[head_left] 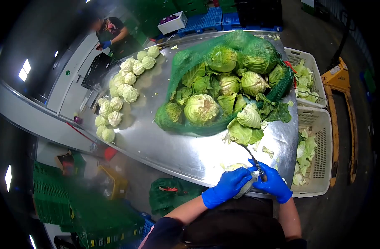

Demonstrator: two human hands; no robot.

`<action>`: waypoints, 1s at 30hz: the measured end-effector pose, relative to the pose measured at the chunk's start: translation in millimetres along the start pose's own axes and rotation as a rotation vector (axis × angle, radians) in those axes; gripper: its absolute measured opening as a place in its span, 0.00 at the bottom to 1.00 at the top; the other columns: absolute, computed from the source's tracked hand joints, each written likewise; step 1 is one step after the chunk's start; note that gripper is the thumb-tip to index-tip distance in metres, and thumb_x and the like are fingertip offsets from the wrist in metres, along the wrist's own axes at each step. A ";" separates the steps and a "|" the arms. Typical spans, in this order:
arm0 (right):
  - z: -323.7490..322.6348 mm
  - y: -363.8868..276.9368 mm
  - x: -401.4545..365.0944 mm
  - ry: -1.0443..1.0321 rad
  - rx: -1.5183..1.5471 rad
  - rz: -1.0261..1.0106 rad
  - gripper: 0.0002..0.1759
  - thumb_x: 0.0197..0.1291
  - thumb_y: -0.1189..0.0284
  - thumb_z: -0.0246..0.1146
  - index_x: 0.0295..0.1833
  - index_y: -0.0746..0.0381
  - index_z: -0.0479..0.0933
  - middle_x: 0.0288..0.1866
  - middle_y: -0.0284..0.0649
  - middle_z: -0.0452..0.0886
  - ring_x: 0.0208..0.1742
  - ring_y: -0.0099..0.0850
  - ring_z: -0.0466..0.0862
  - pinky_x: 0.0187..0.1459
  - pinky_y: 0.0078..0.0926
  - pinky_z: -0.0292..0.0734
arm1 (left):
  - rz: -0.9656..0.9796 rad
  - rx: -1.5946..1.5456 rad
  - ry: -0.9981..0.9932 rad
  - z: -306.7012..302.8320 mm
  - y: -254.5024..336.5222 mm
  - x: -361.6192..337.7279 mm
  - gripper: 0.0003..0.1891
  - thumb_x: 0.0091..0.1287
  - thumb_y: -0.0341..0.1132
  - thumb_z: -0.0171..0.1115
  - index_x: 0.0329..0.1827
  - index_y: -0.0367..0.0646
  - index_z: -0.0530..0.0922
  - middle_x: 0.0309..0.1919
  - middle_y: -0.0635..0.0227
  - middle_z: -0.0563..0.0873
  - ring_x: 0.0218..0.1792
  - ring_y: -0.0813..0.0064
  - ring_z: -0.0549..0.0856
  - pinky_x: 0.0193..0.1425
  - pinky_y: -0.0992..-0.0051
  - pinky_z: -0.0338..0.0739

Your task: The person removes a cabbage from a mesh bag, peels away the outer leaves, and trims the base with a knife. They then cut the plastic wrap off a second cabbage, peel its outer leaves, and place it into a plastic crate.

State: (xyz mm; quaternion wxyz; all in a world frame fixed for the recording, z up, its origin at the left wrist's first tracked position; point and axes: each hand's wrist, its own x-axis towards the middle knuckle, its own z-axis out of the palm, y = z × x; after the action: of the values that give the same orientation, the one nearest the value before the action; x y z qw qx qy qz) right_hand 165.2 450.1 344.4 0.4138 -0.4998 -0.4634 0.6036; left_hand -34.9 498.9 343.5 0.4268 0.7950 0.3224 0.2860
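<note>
If the knife [260, 169] gripped in the right hand [274, 182] slips, it could nick the left hand [228, 186] clasping the cabbage [245, 189].

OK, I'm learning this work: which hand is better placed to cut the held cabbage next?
Probably the right hand: it grips the knife, close beside the cabbage, while the left hand holds the cabbage and could steady it.
</note>
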 end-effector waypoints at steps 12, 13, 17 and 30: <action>26.4 31.6 -11.9 -0.005 -0.010 -0.017 0.09 0.56 0.74 0.72 0.40 0.67 0.84 0.33 0.37 0.84 0.34 0.21 0.82 0.38 0.21 0.78 | -0.096 -0.027 -0.407 -25.4 -44.9 -18.1 0.14 0.65 0.40 0.67 0.46 0.41 0.79 0.40 0.57 0.82 0.42 0.54 0.83 0.47 0.65 0.77; 28.9 24.9 -12.2 0.020 -0.018 -0.006 0.08 0.56 0.74 0.71 0.40 0.67 0.85 0.33 0.37 0.84 0.34 0.21 0.82 0.38 0.21 0.78 | -0.070 -0.072 -0.436 -29.2 -47.8 -17.8 0.14 0.65 0.41 0.68 0.46 0.40 0.79 0.41 0.57 0.82 0.42 0.55 0.83 0.48 0.64 0.77; 25.1 26.6 -11.5 0.026 -0.125 -0.020 0.08 0.56 0.75 0.72 0.38 0.68 0.84 0.31 0.36 0.84 0.33 0.21 0.82 0.38 0.21 0.78 | 0.150 -0.033 -0.288 -31.1 -57.8 -20.4 0.17 0.57 0.40 0.74 0.46 0.45 0.81 0.44 0.63 0.81 0.48 0.57 0.80 0.53 0.63 0.74; 9.1 31.4 -32.8 0.110 0.036 0.228 0.09 0.57 0.75 0.71 0.42 0.66 0.85 0.37 0.36 0.87 0.38 0.20 0.82 0.44 0.21 0.78 | 0.259 0.431 -0.444 -36.1 -83.4 -49.7 0.17 0.56 0.36 0.69 0.46 0.46 0.74 0.39 0.61 0.78 0.42 0.55 0.77 0.51 0.61 0.71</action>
State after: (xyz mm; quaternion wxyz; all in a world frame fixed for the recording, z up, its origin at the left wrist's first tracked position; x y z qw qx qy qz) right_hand 160.2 410.0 321.7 0.3762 -0.5742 -0.3692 0.6265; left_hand -114.9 514.8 279.7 0.2687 0.9443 0.1708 0.0832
